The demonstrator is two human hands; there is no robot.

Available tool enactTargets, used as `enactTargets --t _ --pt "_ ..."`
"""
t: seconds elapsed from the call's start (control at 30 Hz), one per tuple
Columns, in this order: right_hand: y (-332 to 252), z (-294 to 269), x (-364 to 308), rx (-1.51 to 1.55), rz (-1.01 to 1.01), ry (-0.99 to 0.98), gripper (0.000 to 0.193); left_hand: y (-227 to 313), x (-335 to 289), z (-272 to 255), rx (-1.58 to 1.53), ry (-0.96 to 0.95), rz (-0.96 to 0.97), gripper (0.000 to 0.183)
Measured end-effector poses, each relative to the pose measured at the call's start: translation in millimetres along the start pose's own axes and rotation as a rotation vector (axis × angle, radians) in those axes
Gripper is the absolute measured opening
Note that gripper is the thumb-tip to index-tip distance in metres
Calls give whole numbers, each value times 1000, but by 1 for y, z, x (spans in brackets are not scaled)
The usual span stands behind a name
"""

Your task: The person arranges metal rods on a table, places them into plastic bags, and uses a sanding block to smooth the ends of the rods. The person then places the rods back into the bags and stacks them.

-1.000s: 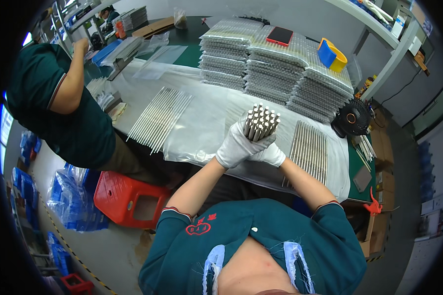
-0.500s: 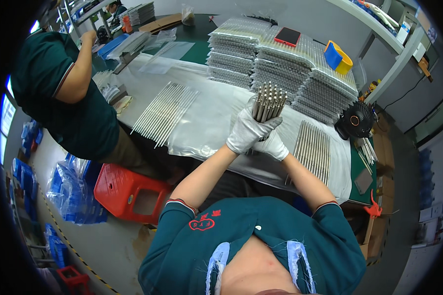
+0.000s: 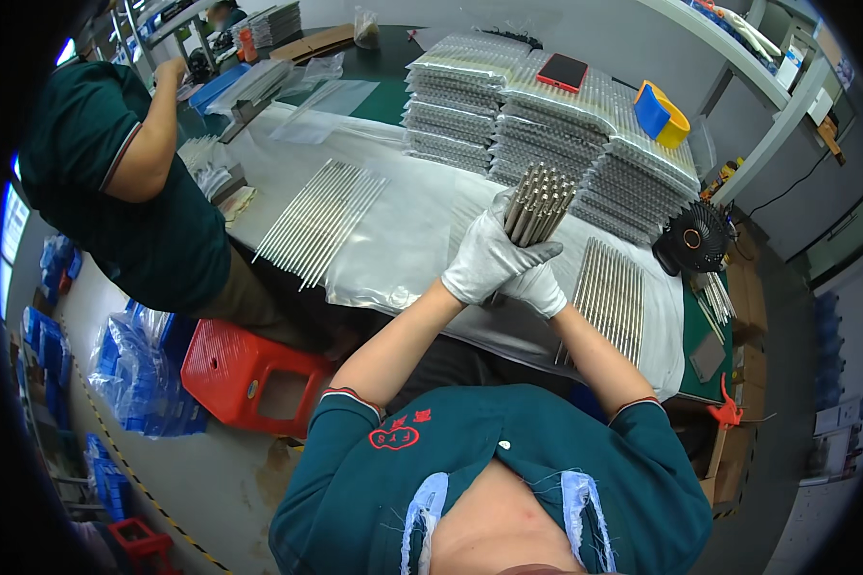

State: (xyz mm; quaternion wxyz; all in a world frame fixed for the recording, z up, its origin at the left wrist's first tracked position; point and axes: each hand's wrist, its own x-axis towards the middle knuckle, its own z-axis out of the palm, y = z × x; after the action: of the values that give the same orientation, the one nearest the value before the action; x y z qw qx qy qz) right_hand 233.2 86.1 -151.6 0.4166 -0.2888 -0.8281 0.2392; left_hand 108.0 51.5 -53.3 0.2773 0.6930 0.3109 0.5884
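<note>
A thick bundle of shiny metal rods (image 3: pixel 539 206) stands tilted in my two gloved hands, its many rod ends facing up. My left hand (image 3: pixel 484 254), in a white glove, is wrapped round the bundle's side. Lower down, my right hand (image 3: pixel 537 287), gloved too, closes on the same bundle, partly hidden behind the left. A row of loose rods (image 3: pixel 609 299) lies side by side on the white-covered table (image 3: pixel 470 321) to the right of my hands. Another row of rods (image 3: pixel 322 222) is spread out to the left.
Beyond my hands rise stacks of bubble-wrapped packs (image 3: pixel 547 125), topped by a red-edged phone (image 3: pixel 562 72) and a yellow-and-blue tape roll (image 3: pixel 662 115). A black fan (image 3: pixel 692 236) stands at the right. At left, a co-worker (image 3: pixel 134 192) is beside a red stool (image 3: pixel 249 379).
The bundle has shifted slightly to the right and leans more that way. Both my hands moved with it and keep their grip.
</note>
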Motion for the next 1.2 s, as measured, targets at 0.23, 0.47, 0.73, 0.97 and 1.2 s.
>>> enactTargets --t 0.23,0.47,0.73,0.97,1.2 --pt "-25 3 13 71 25 170 64 -6 -1 -1 -17 32 -147 56" --pt "-60 3 20 931 638 238 40 -5 34 -4 240 9 -581 58" --pt "-63 -1 -32 2169 884 69 36 -40 -14 -74 359 -415 -452 65" --pt "-33 0 -61 2084 982 179 32 -10 -74 -188 1223 -713 -54 74" --pt "-29 3 -65 2043 971 179 33 -19 -74 -204 1228 -736 -368 50"
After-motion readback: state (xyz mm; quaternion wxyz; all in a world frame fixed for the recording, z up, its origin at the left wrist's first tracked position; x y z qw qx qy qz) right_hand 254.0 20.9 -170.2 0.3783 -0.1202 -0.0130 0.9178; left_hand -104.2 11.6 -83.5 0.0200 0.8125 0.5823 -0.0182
